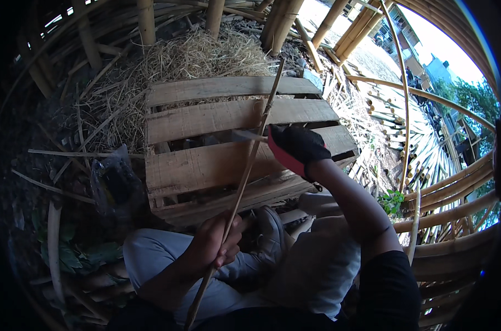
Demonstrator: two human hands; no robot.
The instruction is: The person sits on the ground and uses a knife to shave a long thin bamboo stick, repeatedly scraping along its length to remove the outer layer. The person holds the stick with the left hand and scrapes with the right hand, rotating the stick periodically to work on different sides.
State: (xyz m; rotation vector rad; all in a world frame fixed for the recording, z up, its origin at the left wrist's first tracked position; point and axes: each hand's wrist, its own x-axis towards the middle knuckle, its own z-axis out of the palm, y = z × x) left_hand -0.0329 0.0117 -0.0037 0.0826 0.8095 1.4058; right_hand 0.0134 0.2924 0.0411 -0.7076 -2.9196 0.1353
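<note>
Seated worker with a thin, pale bamboo strip [245, 176] running diagonally across a weathered slatted wooden pallet [206, 165]. The bare left hand [214, 245] is clenched around the strip's lower part. The right hand [295, 148], in a black-and-red glove, grips a flat knife blade [246, 135] set against the strip. Dry straw [195, 55] lies heaped behind the pallet, beside round bamboo poles [280, 22].

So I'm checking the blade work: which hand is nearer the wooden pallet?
Right. The gloved right hand is over the wooden pallet, holding a blade against the bamboo strip. The bare left hand grips the strip nearer the lap.
</note>
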